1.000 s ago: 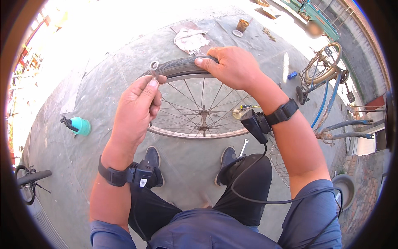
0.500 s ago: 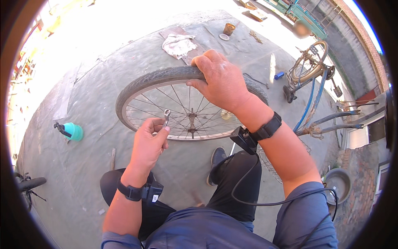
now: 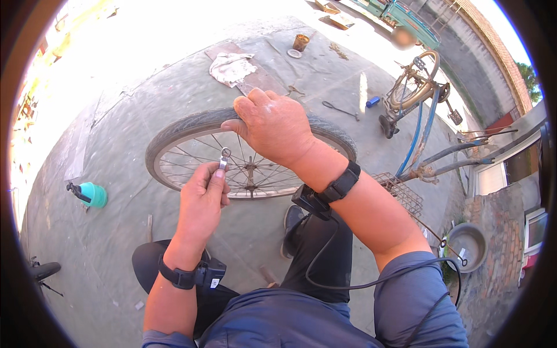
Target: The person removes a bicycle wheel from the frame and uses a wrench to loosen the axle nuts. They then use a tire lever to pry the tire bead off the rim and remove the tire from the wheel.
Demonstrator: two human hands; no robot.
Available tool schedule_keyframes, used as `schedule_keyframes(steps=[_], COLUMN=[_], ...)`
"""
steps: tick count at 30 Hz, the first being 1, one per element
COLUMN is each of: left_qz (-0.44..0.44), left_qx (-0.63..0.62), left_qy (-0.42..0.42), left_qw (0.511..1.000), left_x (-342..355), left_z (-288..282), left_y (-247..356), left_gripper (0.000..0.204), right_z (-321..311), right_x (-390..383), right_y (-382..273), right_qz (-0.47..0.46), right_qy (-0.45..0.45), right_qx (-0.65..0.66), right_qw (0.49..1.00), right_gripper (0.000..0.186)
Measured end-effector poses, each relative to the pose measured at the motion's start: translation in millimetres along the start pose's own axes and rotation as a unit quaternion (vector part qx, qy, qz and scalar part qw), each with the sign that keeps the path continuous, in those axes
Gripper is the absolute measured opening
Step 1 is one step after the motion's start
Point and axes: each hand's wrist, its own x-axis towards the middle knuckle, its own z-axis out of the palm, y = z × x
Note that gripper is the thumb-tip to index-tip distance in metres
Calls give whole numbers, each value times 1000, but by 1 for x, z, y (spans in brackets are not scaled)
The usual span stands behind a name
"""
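Observation:
A bicycle wheel with a black tyre and thin spokes is in front of me, tilted so that its spokes and hub face up toward me. My right hand grips the tyre's top edge, thumb on the near side and fingers over the far side. Pinched between the thumb and fingers of my left hand is a small metal ring spanner. Its ring end points up in front of the spokes, left of the hub. Whether it touches a spoke I cannot tell.
A bicycle frame lies at the right, near a wire basket and grey basin. A teal spray bottle is at left. Beyond the wheel are a rag, a rusty can and a blue cylinder.
The whole view has shifted a little. My right hand has moved left along the tyre. The left hand has brought the spanner slightly closer to the hub and turned it more upright.

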Motion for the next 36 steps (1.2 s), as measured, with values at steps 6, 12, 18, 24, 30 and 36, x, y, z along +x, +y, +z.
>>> schedule_keyframes(steps=[6,12,18,24,30,36], left_qz=[6,7,11,2,-35,-32], left_qx=[-2,14,26,11,-7,13], left_qy=[9,17,19,27,-32,-4], left_qw=[1000,1000,999,1000,999,999], left_x=[0,-2,4,3,7,4], left_z=[4,3,-2,-8,-8,-11], left_y=[10,20,22,23,35,42], left_gripper=[23,24,23,25,25,27], right_z=[-5,-7,-8,-5,-6,-5], right_x=[15,26,33,39,41,52], right_y=[-7,-6,-10,-14,-6,-11], right_qz=[45,59,67,86,108,88], right_qy=[-84,-130,-185,-204,-218,-272], right_qx=[34,59,49,50,35,58], right_qw=[995,988,979,974,969,956], right_gripper=[44,50,56,57,62,71])
